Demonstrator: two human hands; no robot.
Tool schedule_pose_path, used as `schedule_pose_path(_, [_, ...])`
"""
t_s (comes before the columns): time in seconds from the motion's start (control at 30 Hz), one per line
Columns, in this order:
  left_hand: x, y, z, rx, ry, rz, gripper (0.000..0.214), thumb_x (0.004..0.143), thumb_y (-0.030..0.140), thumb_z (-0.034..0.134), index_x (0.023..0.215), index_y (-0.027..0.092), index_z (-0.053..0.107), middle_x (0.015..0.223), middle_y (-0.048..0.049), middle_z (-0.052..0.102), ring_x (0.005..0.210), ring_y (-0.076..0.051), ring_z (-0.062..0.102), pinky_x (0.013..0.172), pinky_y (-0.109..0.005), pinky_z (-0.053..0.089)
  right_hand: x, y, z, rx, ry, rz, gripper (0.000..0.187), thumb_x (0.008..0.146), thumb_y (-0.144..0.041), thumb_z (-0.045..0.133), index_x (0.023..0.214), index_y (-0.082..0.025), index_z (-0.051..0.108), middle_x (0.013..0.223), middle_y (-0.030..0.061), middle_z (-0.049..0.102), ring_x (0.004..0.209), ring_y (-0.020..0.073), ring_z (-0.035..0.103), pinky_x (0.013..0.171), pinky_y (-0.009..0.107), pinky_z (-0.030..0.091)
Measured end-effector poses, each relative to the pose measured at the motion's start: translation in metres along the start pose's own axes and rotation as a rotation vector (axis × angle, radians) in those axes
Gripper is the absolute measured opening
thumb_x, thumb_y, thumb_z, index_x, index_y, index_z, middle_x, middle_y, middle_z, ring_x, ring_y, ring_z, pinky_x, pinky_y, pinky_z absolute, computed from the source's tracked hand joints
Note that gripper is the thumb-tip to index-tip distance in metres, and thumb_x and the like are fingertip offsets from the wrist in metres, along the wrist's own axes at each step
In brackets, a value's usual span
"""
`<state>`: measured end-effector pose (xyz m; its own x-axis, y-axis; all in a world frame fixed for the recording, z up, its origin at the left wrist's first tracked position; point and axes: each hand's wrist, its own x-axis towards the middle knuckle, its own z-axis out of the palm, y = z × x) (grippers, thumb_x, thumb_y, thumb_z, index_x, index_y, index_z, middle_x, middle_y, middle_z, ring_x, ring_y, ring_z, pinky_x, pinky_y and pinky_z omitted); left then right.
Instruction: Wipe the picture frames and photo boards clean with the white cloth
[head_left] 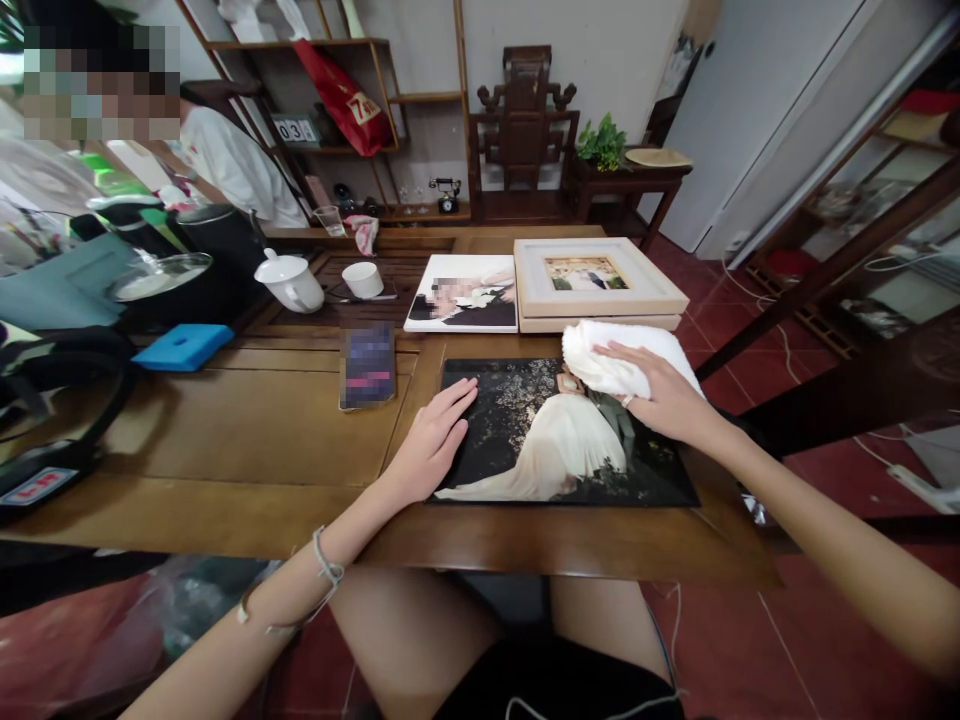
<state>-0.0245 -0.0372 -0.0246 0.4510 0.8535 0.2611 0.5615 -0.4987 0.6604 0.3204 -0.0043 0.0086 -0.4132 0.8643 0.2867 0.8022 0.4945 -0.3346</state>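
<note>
A dark photo panel [499, 410] showing a figure in a long white gown lies flat on the wooden table in front of me. My left hand [435, 440] rests at the panel's left edge with its fingers stretched out over the surface. At the upper right corner, my right hand [652, 390] lies over a folded white towel [600, 340], pressing it on the panel and hiding part of the picture. The fingers of that hand spread across the cloth.
Behind the panel are a white-edged photo print [450, 315] and stacked framed pictures [532, 300]. A phone-like item [367, 368], blue sponge [184, 347], white cup [363, 280] and lidded white bowl [289, 280] stand leftward. Another person [232, 160] sits at the far left.
</note>
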Motion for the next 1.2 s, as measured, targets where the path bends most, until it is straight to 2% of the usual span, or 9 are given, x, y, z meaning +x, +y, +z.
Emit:
schedule_pose_path(0.1, [0.000, 0.000, 0.001, 0.003, -0.003, -0.004, 0.046, 0.100, 0.031, 0.031, 0.144, 0.024, 0.041, 0.153, -0.0073, 0.037, 0.144, -0.023, 0.029, 0.120, -0.049, 0.020, -0.031, -0.018, -0.005, -0.105, -0.056, -0.041, 0.079, 0.067, -0.011, 0.047, 0.145, -0.020, 0.039, 0.149, 0.0083, 0.044, 0.141, 0.0281, 0.031, 0.115, 0.056, 0.024])
schedule_pose_path(0.27, [0.000, -0.002, 0.001, 0.014, -0.006, 0.000, 0.046, 0.100, 0.031, 0.031, 0.145, 0.024, 0.040, 0.154, -0.0071, 0.036, 0.144, -0.023, 0.028, 0.120, -0.049, 0.020, -0.086, -0.089, -0.003, -0.148, -0.201, -0.268, 0.092, 0.062, -0.010, 0.049, 0.151, -0.013, 0.025, 0.155, 0.0106, 0.031, 0.147, 0.0291, 0.013, 0.116, 0.058, 0.014])
schedule_pose_path(0.4, [-0.001, -0.003, 0.001, 0.026, -0.014, -0.004, 0.046, 0.101, 0.030, 0.030, 0.145, 0.025, 0.039, 0.154, -0.0072, 0.036, 0.144, -0.023, 0.028, 0.119, -0.050, 0.020, -0.079, -0.126, 0.007, -0.047, -0.346, -0.381, 0.090, 0.063, -0.017, 0.055, 0.149, -0.009, 0.030, 0.157, 0.0120, 0.025, 0.147, 0.0315, 0.008, 0.117, 0.058, 0.005])
schedule_pose_path(0.5, [-0.001, -0.003, 0.000, 0.022, -0.018, 0.003, 0.046, 0.101, 0.031, 0.030, 0.145, 0.025, 0.039, 0.154, -0.0071, 0.036, 0.144, -0.023, 0.028, 0.119, -0.050, 0.020, -0.046, -0.118, 0.012, 0.020, -0.394, -0.345, 0.094, 0.058, -0.013, 0.053, 0.150, -0.015, 0.030, 0.157, 0.0084, 0.028, 0.147, 0.0278, 0.013, 0.118, 0.055, 0.007])
schedule_pose_path(0.63, [0.000, -0.002, -0.001, -0.005, -0.012, 0.009, 0.046, 0.100, 0.032, 0.031, 0.145, 0.027, 0.040, 0.154, -0.0066, 0.037, 0.144, -0.023, 0.029, 0.120, -0.049, 0.020, -0.017, -0.076, 0.012, -0.013, -0.223, -0.156, 0.093, 0.061, -0.007, 0.048, 0.150, -0.022, 0.029, 0.154, 0.0066, 0.035, 0.145, 0.0261, 0.020, 0.116, 0.057, 0.014])
schedule_pose_path(0.8, [0.000, 0.000, -0.001, -0.006, -0.008, -0.002, 0.046, 0.100, 0.032, 0.031, 0.144, 0.026, 0.041, 0.154, -0.0064, 0.037, 0.144, -0.024, 0.029, 0.120, -0.049, 0.020, -0.046, -0.046, 0.006, -0.208, -0.088, 0.074, 0.084, 0.070, -0.012, 0.048, 0.151, -0.021, 0.027, 0.154, 0.0086, 0.035, 0.145, 0.0345, 0.019, 0.111, 0.066, 0.020])
schedule_pose_path(0.97, [0.000, -0.002, 0.001, 0.005, 0.006, 0.001, 0.046, 0.100, 0.031, 0.031, 0.144, 0.025, 0.042, 0.153, -0.0067, 0.038, 0.144, -0.023, 0.029, 0.120, -0.049, 0.020, -0.073, -0.087, 0.013, -0.280, -0.122, 0.061, 0.092, 0.064, -0.013, 0.049, 0.152, -0.014, 0.021, 0.156, 0.0118, 0.030, 0.145, 0.0412, 0.010, 0.110, 0.071, 0.015])
schedule_pose_path(1.1, [-0.001, -0.004, 0.001, 0.007, -0.004, 0.001, 0.046, 0.100, 0.030, 0.030, 0.145, 0.025, 0.041, 0.153, -0.0076, 0.037, 0.144, -0.023, 0.029, 0.119, -0.050, 0.019, -0.059, -0.143, 0.034, -0.173, -0.230, -0.109, 0.093, 0.063, -0.019, 0.053, 0.150, -0.005, 0.024, 0.157, 0.0164, 0.023, 0.143, 0.0466, 0.001, 0.109, 0.075, 0.003])
schedule_pose_path(1.2, [-0.001, -0.005, 0.000, -0.005, -0.013, 0.029, 0.047, 0.100, 0.029, 0.030, 0.145, 0.024, 0.040, 0.154, -0.0084, 0.037, 0.144, -0.024, 0.028, 0.119, -0.050, 0.021, -0.049, -0.165, 0.042, -0.084, -0.265, -0.207, 0.093, 0.067, -0.023, 0.053, 0.151, -0.003, 0.021, 0.158, 0.0162, 0.019, 0.144, 0.0449, -0.002, 0.109, 0.074, 0.000])
